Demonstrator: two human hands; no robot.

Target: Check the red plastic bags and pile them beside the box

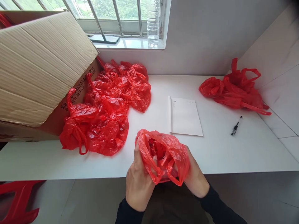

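Between my two hands is a red plastic bag [173, 143], its mouth spread and its loop handles hanging toward me over the table's front edge. My left hand [139, 177] grips the bag's left side, with the thumb inside the opening. On the other side, my right hand [195, 177] is closed on the bag, and its fingers are mostly covered by the plastic. Something dark red shows inside the bag, but I cannot make out what it is. Several knotted red plastic bags [112, 115] lie in a heap to the left.
A cardboard box [42, 62] with a raised flap stands at the left of the white table [149, 158]. A notepad [185, 118], a black pen [236, 127] and crumpled red bags [235, 88] lie to the right. The windowsill holds a phone [105, 39] and a bottle [153, 23]. A red stool [17, 199] is below left.
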